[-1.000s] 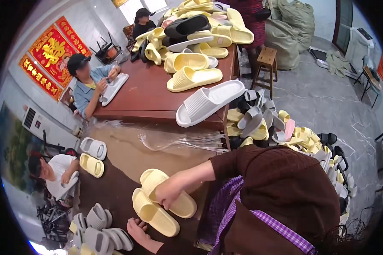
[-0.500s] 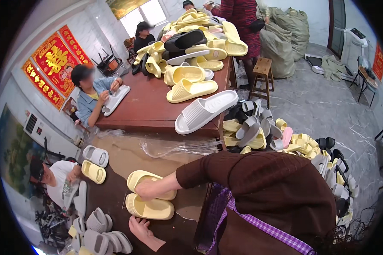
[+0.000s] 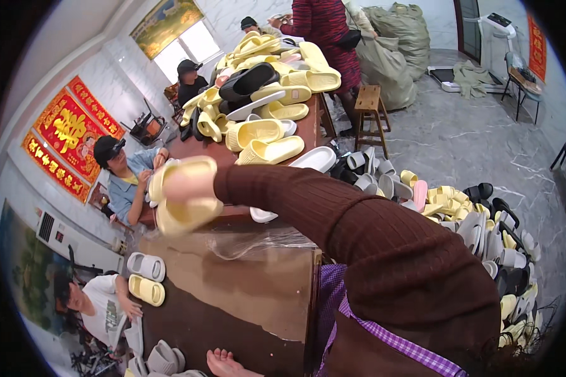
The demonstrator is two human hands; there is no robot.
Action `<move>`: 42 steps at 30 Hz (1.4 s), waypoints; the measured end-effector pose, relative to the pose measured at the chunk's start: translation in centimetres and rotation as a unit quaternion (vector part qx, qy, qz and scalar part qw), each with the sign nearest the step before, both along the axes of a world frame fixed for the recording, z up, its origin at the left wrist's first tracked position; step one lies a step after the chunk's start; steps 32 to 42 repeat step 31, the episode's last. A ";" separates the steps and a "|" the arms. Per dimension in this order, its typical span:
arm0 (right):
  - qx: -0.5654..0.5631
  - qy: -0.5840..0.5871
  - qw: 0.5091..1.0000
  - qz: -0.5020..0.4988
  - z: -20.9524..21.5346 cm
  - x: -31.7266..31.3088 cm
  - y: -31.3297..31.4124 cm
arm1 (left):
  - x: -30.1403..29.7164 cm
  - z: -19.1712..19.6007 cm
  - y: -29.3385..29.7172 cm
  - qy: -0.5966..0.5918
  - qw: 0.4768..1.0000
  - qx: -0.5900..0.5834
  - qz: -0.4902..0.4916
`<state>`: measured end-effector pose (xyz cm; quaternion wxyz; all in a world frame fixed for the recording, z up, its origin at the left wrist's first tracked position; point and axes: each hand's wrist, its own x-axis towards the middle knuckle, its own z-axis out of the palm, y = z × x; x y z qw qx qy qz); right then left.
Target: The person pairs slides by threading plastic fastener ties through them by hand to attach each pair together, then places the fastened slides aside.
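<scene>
A pair of pale yellow slippers point(image 3: 183, 217) hangs in the air above the far part of the near table, blurred by motion. My right hand point(image 3: 192, 187) grips the pair together, its arm stretched far forward in a brown knitted sleeve. The fingers are smeared and partly hidden at the slippers' straps. Low in the view, my left hand point(image 3: 223, 363) rests over the near table point(image 3: 188, 314) with loosely bent fingers and nothing in them. Behind my right arm lies a white slipper point(image 3: 317, 159), partly covered by the sleeve.
A heap of yellow, black and grey slippers point(image 3: 258, 81) covers the far red-brown table. Clear plastic film point(image 3: 245, 244) lies where the tables meet. Slippers point(image 3: 446, 201) are piled on the floor to the right. Co-workers sit at left; a wooden stool point(image 3: 370, 116) stands beyond.
My right hand has lifted the yellow pair off the near table and carried it forward and left. My left hand has drawn back toward the lower edge. The whole view has shifted slightly.
</scene>
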<state>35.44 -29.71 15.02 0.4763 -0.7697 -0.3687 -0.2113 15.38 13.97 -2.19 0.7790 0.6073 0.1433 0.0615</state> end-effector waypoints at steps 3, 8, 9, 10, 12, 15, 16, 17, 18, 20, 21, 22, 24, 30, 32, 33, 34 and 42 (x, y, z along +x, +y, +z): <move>-0.397 -0.065 0.770 -0.496 6.9 -1.9 -4.2 | -0.4 0.1 0.4 0.017 1.000 0.011 0.020; -0.371 -0.061 0.803 -0.462 7.4 -6.8 -6.7 | 0.1 0.1 0.1 0.026 0.999 0.032 -0.013; -0.411 -0.069 0.810 -0.412 6.8 -8.4 -5.9 | 0.3 -0.4 0.3 0.023 0.999 0.031 -0.019; -0.449 -0.078 0.815 -0.359 6.1 -10.2 -5.1 | 0.5 -0.8 0.6 0.021 0.999 0.031 -0.024; -0.414 -0.105 0.866 -0.262 6.3 -16.6 -3.4 | 0.0 -1.0 1.1 0.022 0.999 0.029 -0.019; -0.319 -0.086 0.932 -0.149 7.2 -24.4 -2.6 | -0.4 0.8 -1.0 -0.033 0.995 0.084 -0.046; -0.290 -0.073 0.947 -0.116 7.8 -26.6 -2.9 | -0.4 2.7 -2.4 -0.045 0.996 0.072 -0.034; -0.268 -0.062 0.955 -0.107 8.7 -28.6 -2.8 | -0.2 4.6 -4.0 -0.055 0.997 0.053 -0.026; -0.247 -0.054 0.963 -0.090 9.6 -30.1 -2.7 | -0.7 6.6 -4.8 -0.114 0.991 0.046 -0.060; -0.186 -0.088 0.978 -0.024 11.4 -32.4 -2.7 | -2.5 11.7 -6.8 -0.214 0.969 0.046 -0.113; -0.174 -0.125 0.977 -0.018 12.5 -33.9 -2.7 | -3.5 15.0 -8.2 -0.258 0.955 0.057 -0.135; -0.163 -0.161 0.973 -0.020 13.4 -35.5 -3.0 | -4.2 17.8 -9.8 -0.325 0.928 0.075 -0.168; -0.108 -0.197 0.974 -0.007 14.3 -37.8 -3.5 | -5.7 23.2 -12.3 -0.437 0.865 0.120 -0.217; -0.137 -0.228 0.953 0.144 17.4 -41.9 -4.8 | -10.3 33.3 -15.0 -0.613 0.679 0.143 -0.378; -0.136 -0.223 0.953 0.155 17.3 -42.1 -5.0 | -10.5 33.0 -14.6 -0.608 0.687 0.147 -0.370; -0.136 -0.223 0.953 0.155 17.3 -42.1 -5.0 | -10.5 33.0 -14.6 -0.608 0.687 0.147 -0.370; -0.136 -0.223 0.953 0.155 17.3 -42.1 -5.0 | -10.5 33.0 -14.6 -0.608 0.687 0.147 -0.370; -0.136 -0.223 0.953 0.155 17.3 -42.1 -5.0 | -10.5 33.0 -14.6 -0.608 0.687 0.147 -0.370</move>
